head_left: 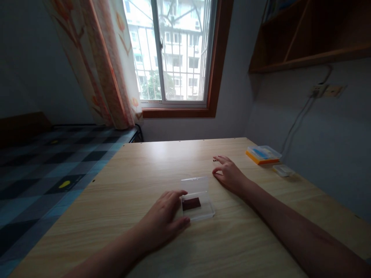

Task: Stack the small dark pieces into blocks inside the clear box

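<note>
A clear plastic box [207,212] lies on the wooden table with its hinged lid [194,184] folded back away from me. Inside it, toward the left, is a flat dark brown block [191,204]. My left hand [166,214] holds the box's left side, fingers at the back corner and thumb at the front. Farther off to the right, my right hand [227,172] rests low over the table with thumb and fingers apart. By its fingertips are tiny dark pieces [214,160], too small to name. No object shows within that hand.
An orange-and-clear case [263,154] sits at the table's right side, with a small clear box [283,170] in front of it. A checked bed [69,166] runs along the left. Ahead are a window and curtain; a wooden shelf [313,54] hangs above right.
</note>
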A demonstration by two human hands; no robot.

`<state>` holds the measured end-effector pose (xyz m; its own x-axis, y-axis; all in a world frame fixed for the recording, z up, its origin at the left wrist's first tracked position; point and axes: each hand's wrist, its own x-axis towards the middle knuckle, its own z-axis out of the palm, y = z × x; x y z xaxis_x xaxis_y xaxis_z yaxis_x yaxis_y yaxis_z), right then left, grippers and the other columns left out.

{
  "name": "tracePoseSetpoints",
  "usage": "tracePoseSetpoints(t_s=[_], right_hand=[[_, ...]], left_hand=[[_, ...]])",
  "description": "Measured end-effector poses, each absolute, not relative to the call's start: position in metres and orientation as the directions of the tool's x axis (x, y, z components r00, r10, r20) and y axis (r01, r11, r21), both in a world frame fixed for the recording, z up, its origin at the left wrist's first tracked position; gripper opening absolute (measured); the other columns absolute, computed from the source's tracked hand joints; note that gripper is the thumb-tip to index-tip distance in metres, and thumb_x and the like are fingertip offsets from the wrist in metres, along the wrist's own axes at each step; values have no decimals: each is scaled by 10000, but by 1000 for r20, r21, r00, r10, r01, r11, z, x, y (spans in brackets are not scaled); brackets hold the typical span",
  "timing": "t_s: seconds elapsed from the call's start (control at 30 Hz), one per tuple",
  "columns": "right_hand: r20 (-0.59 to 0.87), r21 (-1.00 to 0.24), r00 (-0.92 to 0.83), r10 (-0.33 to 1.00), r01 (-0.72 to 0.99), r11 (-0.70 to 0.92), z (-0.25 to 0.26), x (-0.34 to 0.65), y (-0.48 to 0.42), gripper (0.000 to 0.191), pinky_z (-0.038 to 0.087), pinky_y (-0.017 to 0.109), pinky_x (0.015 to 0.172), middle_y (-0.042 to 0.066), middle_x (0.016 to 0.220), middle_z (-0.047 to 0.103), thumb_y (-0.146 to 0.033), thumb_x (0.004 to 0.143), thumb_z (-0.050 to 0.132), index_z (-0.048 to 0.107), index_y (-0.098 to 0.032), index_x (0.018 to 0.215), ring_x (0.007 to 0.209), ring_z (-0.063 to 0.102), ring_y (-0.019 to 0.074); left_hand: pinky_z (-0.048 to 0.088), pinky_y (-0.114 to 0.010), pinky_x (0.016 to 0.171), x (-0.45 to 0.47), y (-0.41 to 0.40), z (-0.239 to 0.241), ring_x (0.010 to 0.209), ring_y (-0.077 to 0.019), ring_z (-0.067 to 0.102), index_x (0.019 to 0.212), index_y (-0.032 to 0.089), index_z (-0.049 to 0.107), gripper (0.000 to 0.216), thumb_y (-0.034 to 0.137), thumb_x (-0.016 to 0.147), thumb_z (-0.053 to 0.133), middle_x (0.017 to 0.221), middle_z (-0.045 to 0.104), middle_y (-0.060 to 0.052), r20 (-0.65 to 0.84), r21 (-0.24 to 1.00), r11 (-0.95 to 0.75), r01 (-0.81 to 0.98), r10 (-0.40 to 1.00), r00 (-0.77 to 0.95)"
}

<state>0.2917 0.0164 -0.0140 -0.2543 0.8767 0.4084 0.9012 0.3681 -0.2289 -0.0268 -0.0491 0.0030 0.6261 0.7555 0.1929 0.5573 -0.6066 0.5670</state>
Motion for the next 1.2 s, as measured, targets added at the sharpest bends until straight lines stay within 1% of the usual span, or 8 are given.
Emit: tracePoseSetpoints(t_s=[0.33,0.53,0.6,0.7,0.77,0.87,1.03,1.2], right_hand=[[394,-199,-311,865,890,411,-8,301,13,114,313,519,1137,109,1429,533,-286,823,702,792,-215,820,1393,385,324],[443,-152,-380,812,861,486,-4,317,18,169,282,570,1143,62,1487,476,-172,758,747,800,-271,884,1461,267,357],[411,-199,-413,813,829,522,-7,319,18,182,274,562,1145,58,1493,470,-175,752,755,802,-280,893,1448,295,355],[357,-313,-426,831,784,536,-12,319,20,186,382,467,1079,80,1379,581,-198,798,708,799,-275,942,1288,510,299],[327,-365,-423,845,769,525,-14,320,21,190,479,363,937,80,1188,686,-217,833,664,794,-261,964,1036,646,225],[286,-430,-420,861,747,507,-15,322,22,189,491,251,711,55,920,723,-254,846,643,792,-223,958,732,640,143],[234,-542,-402,885,702,462,-18,328,26,231,450,221,644,47,814,697,-326,835,655,795,-190,960,699,598,131],[199,-630,-374,906,659,411,-25,331,34,285,407,220,617,43,794,669,-393,798,695,802,-190,966,669,535,118]], left_hand=[[466,-458,1036,-27,-49,1,1194,-300,564,1304,225,529,546,273,786,694,1290,602,-123,173,572,-589,571,767,617],[460,-464,1037,-28,-46,-2,1191,-310,565,1310,225,529,559,279,779,698,1287,603,-129,177,576,-595,560,760,626],[460,-468,1034,-29,-45,-1,1189,-314,567,1311,222,527,565,288,778,702,1287,603,-133,176,581,-597,553,756,631],[464,-468,1028,-31,-41,-3,1178,-311,575,1297,225,533,540,312,791,698,1276,609,-133,186,591,-610,528,740,647],[459,-467,1032,-33,-39,-4,1183,-307,574,1259,234,553,476,335,813,686,1267,616,-128,212,596,-631,497,721,660],[432,-477,1058,-36,-36,-5,1250,-317,534,1156,246,598,336,385,856,659,1335,581,-132,258,589,-659,469,702,664],[478,-437,993,-42,-25,-2,1174,-297,570,864,211,563,229,431,926,558,1261,579,-141,491,621,-707,338,687,536],[566,-368,789,-49,-6,-7,924,-234,607,843,201,554,369,555,937,509,1040,572,-90,554,770,-607,197,789,266]])
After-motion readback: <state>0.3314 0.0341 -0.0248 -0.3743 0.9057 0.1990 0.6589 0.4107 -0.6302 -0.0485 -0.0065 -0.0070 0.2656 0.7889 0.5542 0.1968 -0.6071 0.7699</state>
